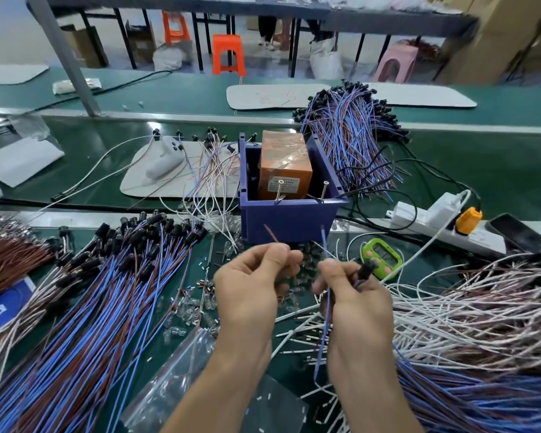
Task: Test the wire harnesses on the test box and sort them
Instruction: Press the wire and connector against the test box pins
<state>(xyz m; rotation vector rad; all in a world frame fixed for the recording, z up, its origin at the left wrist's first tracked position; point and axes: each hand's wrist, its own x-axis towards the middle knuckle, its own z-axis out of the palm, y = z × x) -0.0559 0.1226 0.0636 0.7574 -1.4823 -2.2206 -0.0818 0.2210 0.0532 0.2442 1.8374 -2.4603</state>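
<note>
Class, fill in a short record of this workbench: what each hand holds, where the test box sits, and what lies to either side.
Left hand: pinches a brown wire
Right hand: grips a blue wire and a black plug
Orange box: inside the blue bin, beyond both hands
Left of hands: pile of wires
Right of hands: green timer

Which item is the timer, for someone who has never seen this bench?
Start at the blue bin in the middle of the bench. Off its lower right corner, just beyond the right hand, lies the timer. It alone is bright green with pink buttons.
</note>
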